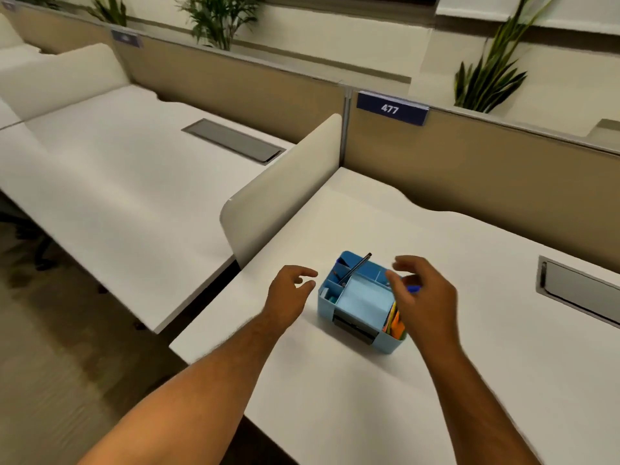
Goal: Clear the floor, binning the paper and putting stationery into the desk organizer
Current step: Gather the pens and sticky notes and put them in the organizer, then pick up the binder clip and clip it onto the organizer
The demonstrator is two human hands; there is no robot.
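Note:
A light-blue desk organizer (364, 298) stands on the white desk (335, 407), near its left front part. A black pen (356, 269) leans in its back-left compartment. Orange and yellow stationery (396, 323) stands upright in the right compartment. My left hand (289, 297) hovers just left of the organizer, fingers apart, holding nothing. My right hand (421, 295) is over the organizer's right side, fingers curled loosely around a blue pen (414, 289). Only the pen's blue tip shows. No paper is in view.
A cream divider panel (285, 193) stands at the desk's left edge, with a second white desk (117, 169) beyond it. A tan partition with a "477" sign (391, 109) closes the back. A metal cable flap (577, 293) lies at the right. Carpeted floor (50, 364) shows at lower left.

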